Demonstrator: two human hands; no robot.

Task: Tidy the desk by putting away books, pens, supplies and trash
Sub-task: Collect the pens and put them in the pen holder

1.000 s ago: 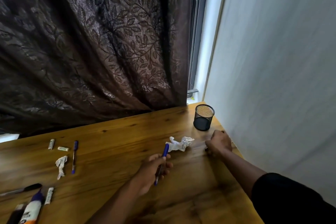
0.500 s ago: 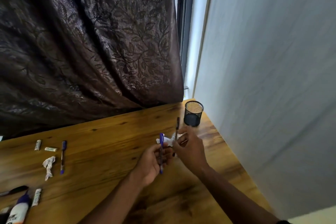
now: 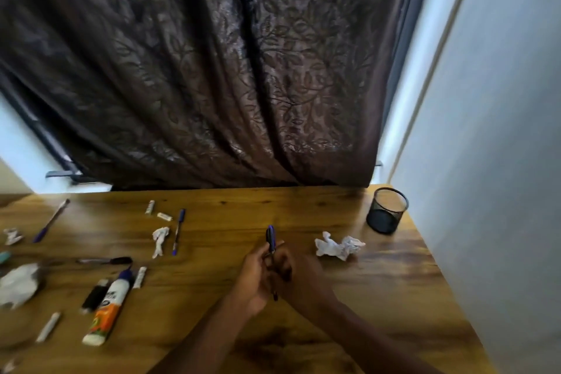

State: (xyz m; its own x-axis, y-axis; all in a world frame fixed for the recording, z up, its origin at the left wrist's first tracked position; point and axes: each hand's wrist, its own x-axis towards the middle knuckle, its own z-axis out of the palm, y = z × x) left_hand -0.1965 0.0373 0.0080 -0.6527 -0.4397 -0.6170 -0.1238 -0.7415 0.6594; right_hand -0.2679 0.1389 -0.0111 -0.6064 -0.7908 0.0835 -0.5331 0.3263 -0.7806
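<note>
Blue pen [image 3: 271, 240] upright, cap up; left hand [image 3: 253, 276] and right hand [image 3: 299, 278] both grip barrel.

Dark brown leaf-patterned curtain [image 3: 243, 70]; honey-brown wood-grain desk [image 3: 230, 222]; black mesh cup [image 3: 387, 210]; white crumpled paper [image 3: 338, 246].

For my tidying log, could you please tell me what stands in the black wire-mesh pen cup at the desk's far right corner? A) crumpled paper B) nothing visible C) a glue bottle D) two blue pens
B: the black wire-mesh pen cup shows an open rim with nothing sticking out.
</note>
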